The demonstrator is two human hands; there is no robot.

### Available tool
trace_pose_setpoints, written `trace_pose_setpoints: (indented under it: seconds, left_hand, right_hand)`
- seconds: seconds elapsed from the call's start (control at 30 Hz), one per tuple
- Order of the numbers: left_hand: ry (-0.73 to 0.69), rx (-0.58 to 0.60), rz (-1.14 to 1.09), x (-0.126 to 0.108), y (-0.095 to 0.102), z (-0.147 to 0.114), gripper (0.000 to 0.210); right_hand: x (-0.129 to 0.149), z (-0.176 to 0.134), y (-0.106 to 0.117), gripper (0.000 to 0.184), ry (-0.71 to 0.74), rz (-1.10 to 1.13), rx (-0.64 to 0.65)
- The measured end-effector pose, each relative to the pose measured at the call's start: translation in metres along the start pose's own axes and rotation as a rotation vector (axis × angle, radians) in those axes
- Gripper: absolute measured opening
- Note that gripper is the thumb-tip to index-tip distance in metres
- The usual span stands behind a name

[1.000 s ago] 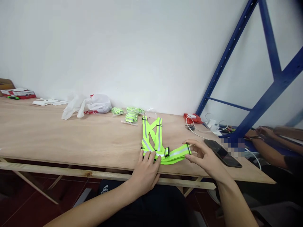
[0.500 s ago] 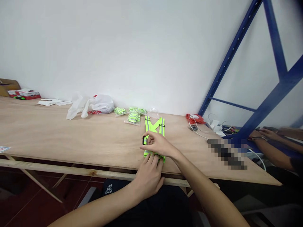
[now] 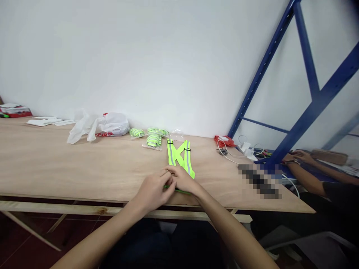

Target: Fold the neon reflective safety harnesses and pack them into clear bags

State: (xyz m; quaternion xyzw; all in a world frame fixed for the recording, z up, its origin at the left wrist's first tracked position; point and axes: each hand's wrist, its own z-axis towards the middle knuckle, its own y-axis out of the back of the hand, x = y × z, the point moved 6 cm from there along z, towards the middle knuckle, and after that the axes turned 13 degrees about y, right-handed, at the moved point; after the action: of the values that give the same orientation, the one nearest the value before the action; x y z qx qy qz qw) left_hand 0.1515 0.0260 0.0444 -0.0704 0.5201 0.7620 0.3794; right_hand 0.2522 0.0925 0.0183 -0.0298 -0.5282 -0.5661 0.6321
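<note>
One table [image 3: 84, 164] of grained plywood carried everything, beside one rack [image 3: 314, 101] of blue metal. One white plastic bag [image 3: 114, 125], crumpled and red-printed, sat near the wall. The one vest [image 3: 188, 160], flat lime webbing with grey stripes, lay before the person, straps crossed; its near end, stretched rightward a second earlier, was now gathered in. There the left hand [image 3: 154, 190], shifted leftward, met the right hand [image 3: 182, 179], fingers together; their exact grip was hidden. Beyond lay rolled packs [image 3: 153, 140] in clear film, one apart, the others clustered. Two black rectangular buckles [image 3: 187, 149] showed.
</note>
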Motion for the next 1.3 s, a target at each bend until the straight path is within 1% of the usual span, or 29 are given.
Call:
trace_pose_setpoints:
  seconds: [0.1,0.17,0.23,0.3,0.37,0.43,0.47,0.53,0.63,0.73,0.8,0.93,1.0,1.1,1.2,1.3]
  left_hand:
    - [0.026,0.035,-0.018,0.014,-0.006,0.003,0.013]
    - [0.011,0.086,0.033,0.018,-0.015,0.004,0.011]
    - [-0.004,0.133,0.099,0.020,-0.022,0.005,0.013]
    - [-0.004,0.158,0.141,0.021,-0.025,0.006,0.014]
    - [0.000,0.163,0.170,0.021,-0.026,0.008,0.013]
    - [0.002,0.155,0.206,0.021,-0.026,0.008,0.012]
    - [0.003,0.150,0.223,0.020,-0.027,0.009,0.012]
    - [0.001,0.145,0.249,0.020,-0.028,0.009,0.013]
    - [-0.016,0.144,0.271,0.020,-0.030,0.009,0.014]
    - [-0.040,0.155,0.289,0.018,-0.029,0.005,0.014]
    - [-0.066,0.160,0.302,0.016,-0.027,-0.001,0.015]
    - [-0.187,0.174,0.269,0.008,-0.022,-0.023,0.020]
    - [-0.260,0.208,0.174,0.004,-0.019,-0.034,0.028]
    - [-0.352,0.289,0.019,0.000,-0.012,-0.043,0.042]
    - [-0.383,0.366,-0.031,-0.003,-0.005,-0.043,0.045]
    - [-0.382,0.406,-0.045,-0.005,0.002,-0.038,0.044]
  right_hand:
    - [-0.003,-0.005,0.006,0.022,-0.037,0.180,-0.163]
    - [-0.005,-0.011,0.009,0.022,-0.058,0.221,-0.259]
    - [-0.003,-0.019,0.014,0.021,-0.047,0.147,-0.340]
    - [0.007,-0.031,0.018,0.019,0.019,-0.065,-0.389]
    - [0.024,-0.045,0.017,0.017,0.127,-0.363,-0.359]
    - [0.037,-0.060,0.011,0.019,0.219,-0.626,-0.277]
    - [0.041,-0.067,0.008,0.020,0.244,-0.713,-0.243]
    - [0.042,-0.077,0.005,0.026,0.255,-0.812,-0.204]
    - [0.038,-0.084,0.005,0.036,0.217,-0.849,-0.176]
    - [0.037,-0.085,0.004,0.040,0.177,-0.845,-0.153]
    - [0.040,-0.089,0.003,0.043,0.163,-0.840,-0.127]
    - [0.047,-0.106,-0.002,0.061,0.190,-0.857,-0.056]
    - [0.049,-0.115,-0.003,0.058,0.221,-0.884,-0.050]
    - [0.050,-0.125,0.000,0.045,0.246,-0.891,-0.094]
    - [0.051,-0.125,0.005,0.039,0.274,-0.853,-0.130]
    - [0.051,-0.120,0.012,0.039,0.294,-0.795,-0.158]
